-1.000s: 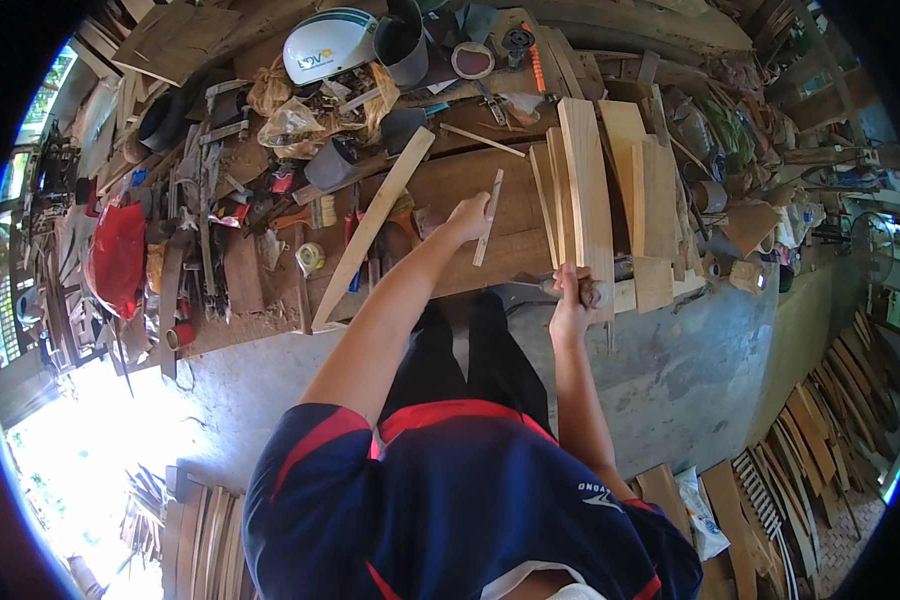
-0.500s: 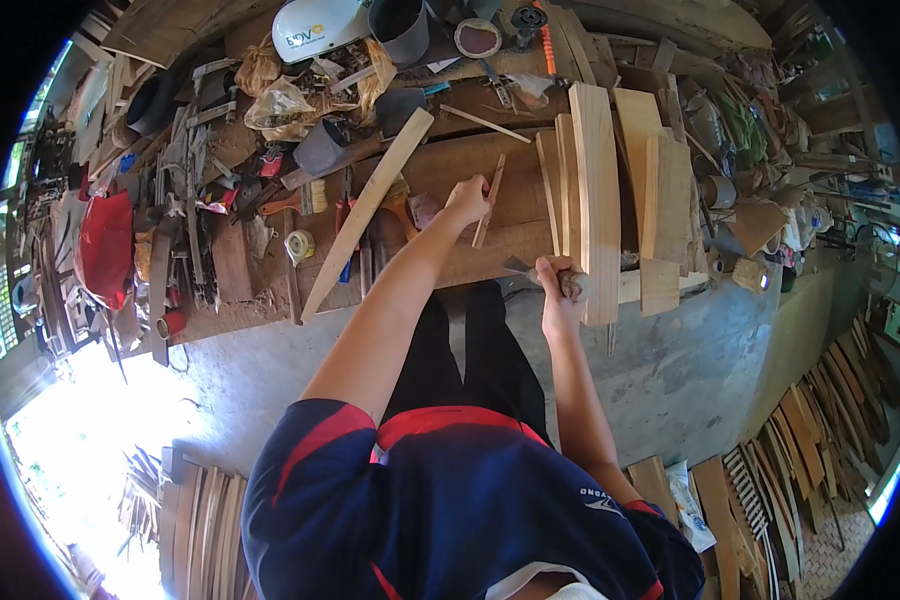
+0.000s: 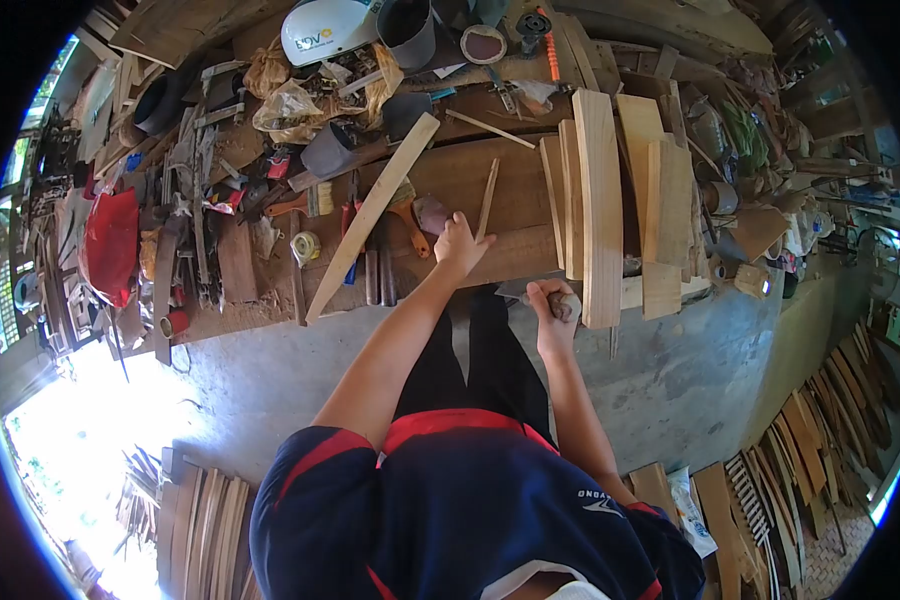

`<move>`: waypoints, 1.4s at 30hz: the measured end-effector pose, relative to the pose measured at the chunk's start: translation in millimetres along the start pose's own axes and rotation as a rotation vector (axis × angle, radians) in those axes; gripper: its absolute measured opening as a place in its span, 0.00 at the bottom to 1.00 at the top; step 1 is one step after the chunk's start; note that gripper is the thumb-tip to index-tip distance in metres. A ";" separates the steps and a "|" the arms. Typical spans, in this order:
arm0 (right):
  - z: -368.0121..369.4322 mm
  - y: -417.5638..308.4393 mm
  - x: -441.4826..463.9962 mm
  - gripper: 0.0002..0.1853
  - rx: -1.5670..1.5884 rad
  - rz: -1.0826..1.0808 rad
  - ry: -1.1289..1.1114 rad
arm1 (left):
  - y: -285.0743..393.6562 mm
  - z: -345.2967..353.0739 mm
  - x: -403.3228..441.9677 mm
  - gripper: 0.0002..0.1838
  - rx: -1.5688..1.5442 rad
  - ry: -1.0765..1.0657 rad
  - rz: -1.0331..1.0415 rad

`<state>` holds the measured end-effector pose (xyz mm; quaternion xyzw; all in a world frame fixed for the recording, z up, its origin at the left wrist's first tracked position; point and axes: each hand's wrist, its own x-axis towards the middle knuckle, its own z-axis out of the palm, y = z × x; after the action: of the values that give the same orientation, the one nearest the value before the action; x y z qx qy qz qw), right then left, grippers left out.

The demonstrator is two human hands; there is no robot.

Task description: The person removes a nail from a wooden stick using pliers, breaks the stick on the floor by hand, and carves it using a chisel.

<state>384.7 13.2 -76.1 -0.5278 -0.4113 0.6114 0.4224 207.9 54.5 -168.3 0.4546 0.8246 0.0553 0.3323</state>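
My left hand (image 3: pixel 458 248) hovers over the near part of the wooden bench, thumb and index finger spread apart. Just right of it lies a thin wood strip (image 3: pixel 488 195), which it seems not to grip. A purplish piece like sandpaper (image 3: pixel 429 214) and an orange-handled brush (image 3: pixel 409 226) are close on its left. At the bench's front edge, my right hand (image 3: pixel 552 312) is closed round the handle of a scraper (image 3: pixel 511 290), whose flat metal blade points left. The fingers hide part of the handle.
Pale planks (image 3: pixel 598 210) stand at the right, reaching past the bench edge. A long slanting board (image 3: pixel 372 215) lies on the left, near a tape roll (image 3: pixel 305 246). Farther back are a white helmet (image 3: pixel 325 32) and a dark pot (image 3: pixel 404 35). More boards (image 3: pixel 205 530) lean below left.
My left hand has drawn back and left from the thin strip, its fingers opening. The strip now lies more upright in view. My right hand keeps the scraper in nearly the same place.
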 end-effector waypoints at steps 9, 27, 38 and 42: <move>-0.1 -16.8 -7.2 0.11 0.032 -0.003 0.035 | 28.1 3.8 77.2 0.26 -0.007 0.062 0.026; 23.4 -158.5 67.7 0.14 0.475 -0.616 0.089 | 22.2 -32.1 27.7 0.09 -0.509 0.322 0.757; 66.1 -147.7 88.2 0.09 0.289 -0.500 0.047 | 26.1 -25.0 23.1 0.10 -0.510 0.377 0.688; 73.7 -149.4 88.9 0.09 0.271 -0.477 0.045 | 22.7 -23.9 22.8 0.10 -0.529 0.359 0.682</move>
<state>316.1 139.0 47.0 -0.3682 -0.4287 0.5323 0.6302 201.4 90.6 -152.3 0.5828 0.6300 0.4475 0.2516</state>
